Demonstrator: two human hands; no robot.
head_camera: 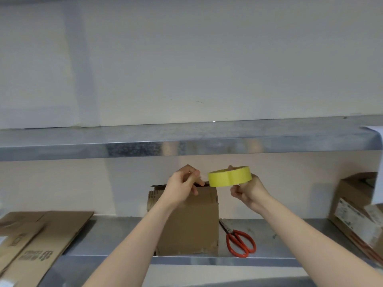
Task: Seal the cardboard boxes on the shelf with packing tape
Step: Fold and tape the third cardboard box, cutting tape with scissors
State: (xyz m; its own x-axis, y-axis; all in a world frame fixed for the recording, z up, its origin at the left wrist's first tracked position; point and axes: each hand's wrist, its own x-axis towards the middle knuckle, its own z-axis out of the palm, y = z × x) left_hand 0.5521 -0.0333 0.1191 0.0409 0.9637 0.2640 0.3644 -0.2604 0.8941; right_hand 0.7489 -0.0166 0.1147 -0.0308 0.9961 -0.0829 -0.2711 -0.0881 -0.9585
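Observation:
A brown cardboard box [192,224] stands upright on the metal shelf [116,235], in the middle of the view. My left hand [184,183] rests on the box's top front edge, fingers curled over it near the roll. My right hand [246,191] grips a yellow roll of tape [229,176], held level just above the box's top right corner. I cannot tell whether a strip runs from the roll to the box.
Red-handled scissors [238,241] lie on the shelf right of the box. Flattened cardboard sheets [41,239] lie at the left. Another box with labels [358,214] stands at the far right. An upper metal shelf [186,139] hangs close above my hands.

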